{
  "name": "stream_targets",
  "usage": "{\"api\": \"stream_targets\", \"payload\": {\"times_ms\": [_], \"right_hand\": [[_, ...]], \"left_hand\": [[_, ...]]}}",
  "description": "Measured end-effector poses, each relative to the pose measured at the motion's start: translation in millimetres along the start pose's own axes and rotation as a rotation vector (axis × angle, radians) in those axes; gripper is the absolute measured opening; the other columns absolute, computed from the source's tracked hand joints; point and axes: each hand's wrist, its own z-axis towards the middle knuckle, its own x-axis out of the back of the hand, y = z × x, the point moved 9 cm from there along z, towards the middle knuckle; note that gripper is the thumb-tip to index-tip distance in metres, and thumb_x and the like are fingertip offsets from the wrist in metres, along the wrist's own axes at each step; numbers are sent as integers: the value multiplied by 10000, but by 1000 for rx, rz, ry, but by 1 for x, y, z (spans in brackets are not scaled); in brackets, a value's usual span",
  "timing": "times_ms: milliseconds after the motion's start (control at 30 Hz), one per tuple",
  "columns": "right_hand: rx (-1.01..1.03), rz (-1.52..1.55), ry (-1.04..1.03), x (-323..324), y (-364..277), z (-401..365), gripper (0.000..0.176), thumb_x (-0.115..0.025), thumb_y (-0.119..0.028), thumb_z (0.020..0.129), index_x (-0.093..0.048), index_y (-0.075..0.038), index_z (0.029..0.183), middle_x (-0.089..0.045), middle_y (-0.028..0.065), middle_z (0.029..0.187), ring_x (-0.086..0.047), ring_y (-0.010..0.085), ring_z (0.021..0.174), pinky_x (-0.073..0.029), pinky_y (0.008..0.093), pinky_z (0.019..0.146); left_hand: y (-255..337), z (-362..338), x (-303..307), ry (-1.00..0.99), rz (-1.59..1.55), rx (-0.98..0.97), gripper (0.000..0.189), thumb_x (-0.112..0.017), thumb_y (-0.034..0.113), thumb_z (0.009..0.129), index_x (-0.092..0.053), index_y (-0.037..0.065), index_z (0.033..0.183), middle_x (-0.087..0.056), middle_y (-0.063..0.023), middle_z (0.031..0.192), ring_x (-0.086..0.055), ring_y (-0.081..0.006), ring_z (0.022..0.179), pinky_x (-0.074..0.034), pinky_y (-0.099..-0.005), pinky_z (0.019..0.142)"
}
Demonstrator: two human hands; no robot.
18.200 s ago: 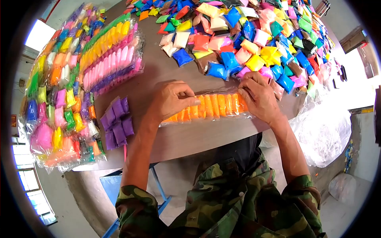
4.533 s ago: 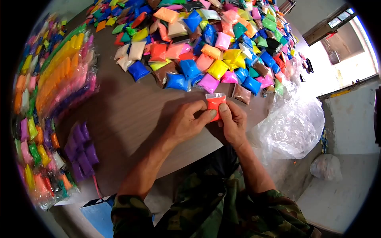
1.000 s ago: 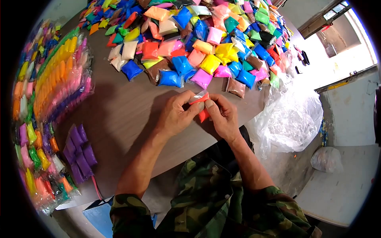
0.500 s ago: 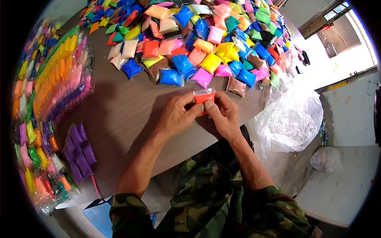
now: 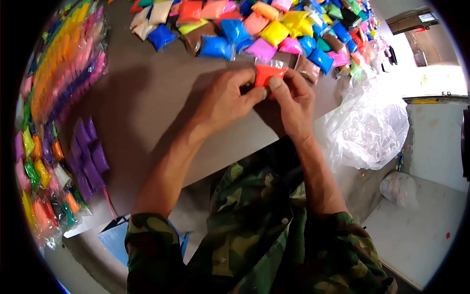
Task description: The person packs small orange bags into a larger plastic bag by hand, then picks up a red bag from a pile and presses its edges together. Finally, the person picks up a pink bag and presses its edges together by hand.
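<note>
A small clear packet with red-orange filling (image 5: 269, 75) is held upright between my two hands, above the brown table (image 5: 147, 98). My left hand (image 5: 227, 97) pinches its left side between thumb and fingers. On the right side, my right hand (image 5: 293, 100) presses its thumb on the packet's front, with the fingers curled behind. The packet's clear top edge shows above the filling. Just beyond my hands lie a pink packet (image 5: 261, 49), a brown packet (image 5: 307, 69) and a blue packet (image 5: 214, 47), part of a large multicoloured heap.
Rows of bagged colourful packets (image 5: 73, 59) line the table's left side. A set of purple packets (image 5: 88, 159) lies nearer. A crumpled clear plastic bag (image 5: 369, 130) hangs at the right table edge. A blue object (image 5: 120, 240) stands below the table.
The view has tilted down, so the heap and table sit higher in the frame. Both hands still hold the red-orange packet, with more of its front showing.
</note>
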Motion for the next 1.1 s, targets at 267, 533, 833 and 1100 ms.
{"api": "stream_targets", "payload": {"times_ms": [267, 533, 833, 1100], "right_hand": [[15, -36, -15, 6, 1, 4, 295, -743, -254, 1067, -739, -5, 1225, -729, -16, 984, -642, 42, 827, -531, 214, 697], [51, 15, 18, 14, 5, 4, 299, -749, -247, 1062, -748, 1, 1230, -750, 3, 991, -658, 51, 825, -545, 224, 697], [40, -49, -57, 3, 1, 4, 301, -743, -259, 1066, -737, 2, 1214, -732, -3, 1007, -667, 54, 878, -545, 221, 708], [77, -86, -77, 2, -2, 2, 283, -718, -227, 1083, -734, 19, 1222, -701, -14, 968, -615, 49, 829, -517, 223, 723]], "left_hand": [[-1, 1, -2, -6, -104, -5, 248, -822, 212, 952, -752, -10, 1039, -668, 5, 791, -570, -61, 744, -473, -283, 666], [-1, 1, -5, -45, -156, 29, 222, -813, 220, 968, -742, 10, 984, -638, 30, 777, -540, -51, 727, -437, -272, 644], [-5, 2, 1, -38, -133, -5, 188, -795, 188, 988, -718, 20, 955, -626, 50, 791, -531, -39, 740, -433, -262, 667], [-6, 2, 3, 57, -177, -14, 243, -764, 233, 1013, -704, 12, 931, -631, 36, 777, -555, -44, 731, -435, -261, 642]]}}
